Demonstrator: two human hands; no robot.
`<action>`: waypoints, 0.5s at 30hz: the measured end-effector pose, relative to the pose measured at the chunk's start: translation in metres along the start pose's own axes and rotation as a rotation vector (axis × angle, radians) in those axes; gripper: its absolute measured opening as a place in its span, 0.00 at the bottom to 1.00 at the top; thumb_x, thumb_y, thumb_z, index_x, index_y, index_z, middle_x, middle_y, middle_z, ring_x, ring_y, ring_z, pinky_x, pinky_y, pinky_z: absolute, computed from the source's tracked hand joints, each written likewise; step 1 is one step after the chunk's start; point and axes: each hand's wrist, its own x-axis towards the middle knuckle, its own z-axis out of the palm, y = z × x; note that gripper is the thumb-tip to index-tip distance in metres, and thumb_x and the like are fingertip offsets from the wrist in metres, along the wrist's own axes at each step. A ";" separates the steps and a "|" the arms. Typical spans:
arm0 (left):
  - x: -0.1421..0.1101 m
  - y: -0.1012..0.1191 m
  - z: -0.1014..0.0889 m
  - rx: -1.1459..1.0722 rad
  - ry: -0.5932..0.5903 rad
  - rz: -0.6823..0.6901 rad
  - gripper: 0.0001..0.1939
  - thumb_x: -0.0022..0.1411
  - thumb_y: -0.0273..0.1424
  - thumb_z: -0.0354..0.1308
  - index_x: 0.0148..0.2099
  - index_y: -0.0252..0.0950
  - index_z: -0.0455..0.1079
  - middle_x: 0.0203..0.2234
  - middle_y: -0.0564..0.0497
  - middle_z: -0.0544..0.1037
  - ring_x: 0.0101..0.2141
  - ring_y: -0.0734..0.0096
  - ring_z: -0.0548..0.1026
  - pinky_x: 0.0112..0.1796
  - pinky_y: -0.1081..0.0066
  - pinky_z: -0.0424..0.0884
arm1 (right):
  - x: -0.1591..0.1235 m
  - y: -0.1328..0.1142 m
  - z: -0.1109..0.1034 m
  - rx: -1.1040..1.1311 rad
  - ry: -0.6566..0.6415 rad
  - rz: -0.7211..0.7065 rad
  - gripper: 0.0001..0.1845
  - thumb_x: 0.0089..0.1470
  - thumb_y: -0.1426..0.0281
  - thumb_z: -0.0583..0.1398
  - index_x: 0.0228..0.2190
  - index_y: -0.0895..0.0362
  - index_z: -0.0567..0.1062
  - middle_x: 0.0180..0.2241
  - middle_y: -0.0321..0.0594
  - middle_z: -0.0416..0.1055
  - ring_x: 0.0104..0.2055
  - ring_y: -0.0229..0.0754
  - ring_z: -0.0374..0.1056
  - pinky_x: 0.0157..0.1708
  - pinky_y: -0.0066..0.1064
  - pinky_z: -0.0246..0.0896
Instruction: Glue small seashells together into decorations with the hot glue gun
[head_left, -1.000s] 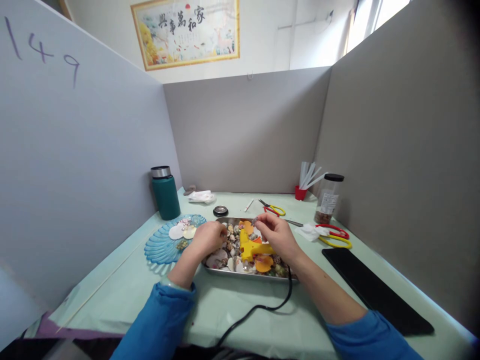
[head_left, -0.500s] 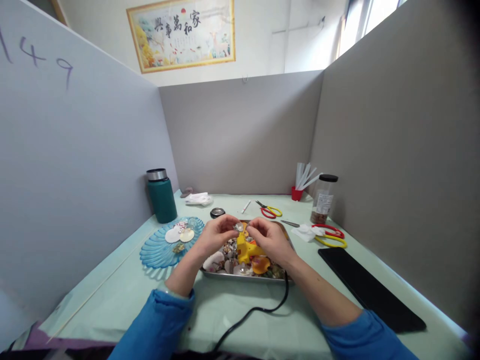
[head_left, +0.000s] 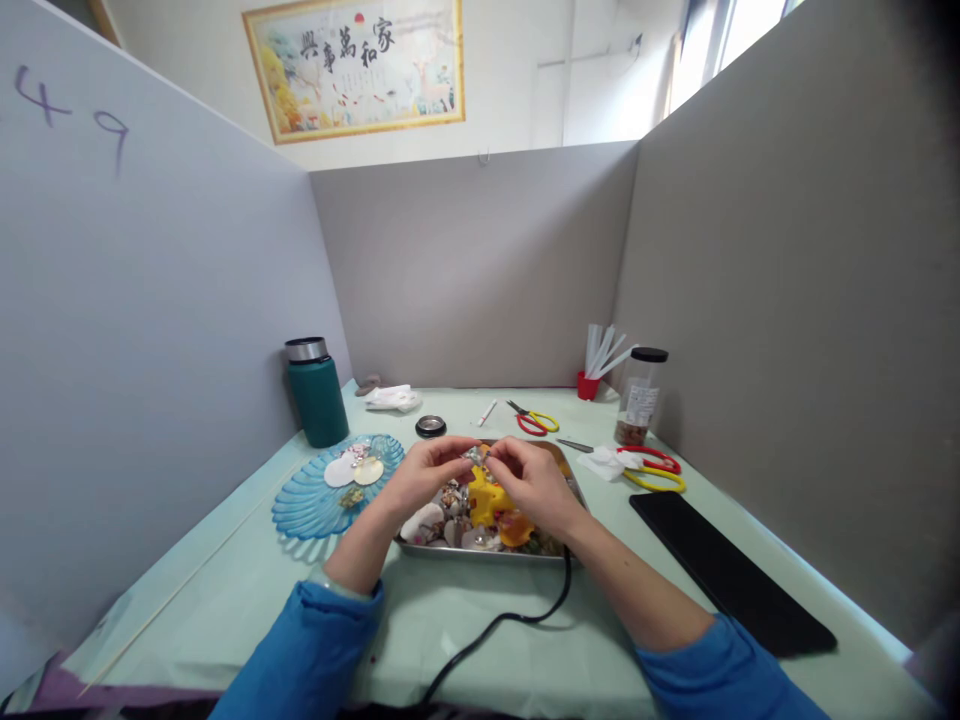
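Above the metal tray [head_left: 480, 553], my left hand [head_left: 420, 478] pinches a small whitish-grey piece [head_left: 475, 455] that looks like a shell. My right hand [head_left: 536, 485] has its thumb and fingertips pressed together at the right side of this piece. Whether the right fingers hold a separate bit cannot be made out. Under the hands, a yellow glue gun [head_left: 486, 498] lies on the heap of shells, partly hidden by the right hand. A black cord [head_left: 510, 617] runs over the tray's front edge. An orange shell [head_left: 515, 528] sits beside the gun.
At left, a blue scalloped plate [head_left: 296, 508] carries flat pale shells; behind it stands a green bottle [head_left: 317, 400]. Scissors [head_left: 534, 420], a round black-rimmed lid [head_left: 430, 427] and a jar [head_left: 640, 400] are farther back. Red-yellow handles [head_left: 660, 478] and a black slab [head_left: 731, 570] lie right.
My right fingertips have moved left and now meet the small piece in my left hand. The whole view has shifted slightly.
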 end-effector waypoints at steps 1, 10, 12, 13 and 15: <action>0.000 0.001 0.000 0.008 -0.002 0.004 0.21 0.51 0.35 0.61 0.47 0.32 0.71 0.39 0.45 0.77 0.34 0.69 0.73 0.37 0.68 0.70 | 0.000 -0.001 0.000 -0.016 0.000 -0.011 0.07 0.53 0.68 0.54 0.25 0.56 0.68 0.22 0.33 0.65 0.24 0.35 0.59 0.24 0.25 0.51; -0.003 0.005 0.000 0.151 -0.069 0.055 0.21 0.57 0.37 0.56 0.51 0.32 0.69 0.29 0.48 0.76 0.29 0.72 0.71 0.33 0.71 0.69 | 0.000 -0.001 0.001 -0.027 -0.010 -0.007 0.07 0.52 0.69 0.54 0.24 0.56 0.68 0.21 0.32 0.64 0.22 0.34 0.58 0.23 0.24 0.50; -0.003 0.005 0.000 0.168 -0.076 0.066 0.22 0.57 0.38 0.55 0.51 0.32 0.69 0.32 0.47 0.76 0.28 0.73 0.71 0.32 0.71 0.68 | 0.000 -0.001 0.001 -0.009 -0.011 0.000 0.07 0.52 0.68 0.54 0.24 0.56 0.68 0.20 0.32 0.64 0.22 0.34 0.58 0.23 0.24 0.50; -0.003 0.005 0.000 0.172 -0.081 0.072 0.21 0.58 0.38 0.55 0.51 0.33 0.69 0.35 0.46 0.76 0.28 0.73 0.71 0.32 0.72 0.68 | 0.000 -0.001 0.001 -0.007 -0.011 0.001 0.07 0.52 0.68 0.54 0.24 0.56 0.68 0.20 0.32 0.64 0.22 0.34 0.57 0.23 0.24 0.50; -0.003 0.005 0.000 0.175 -0.091 0.086 0.21 0.58 0.38 0.55 0.50 0.33 0.69 0.40 0.44 0.74 0.27 0.74 0.71 0.31 0.72 0.68 | 0.000 -0.001 0.001 -0.013 -0.014 0.002 0.07 0.52 0.68 0.54 0.24 0.56 0.68 0.20 0.31 0.64 0.22 0.34 0.58 0.23 0.24 0.50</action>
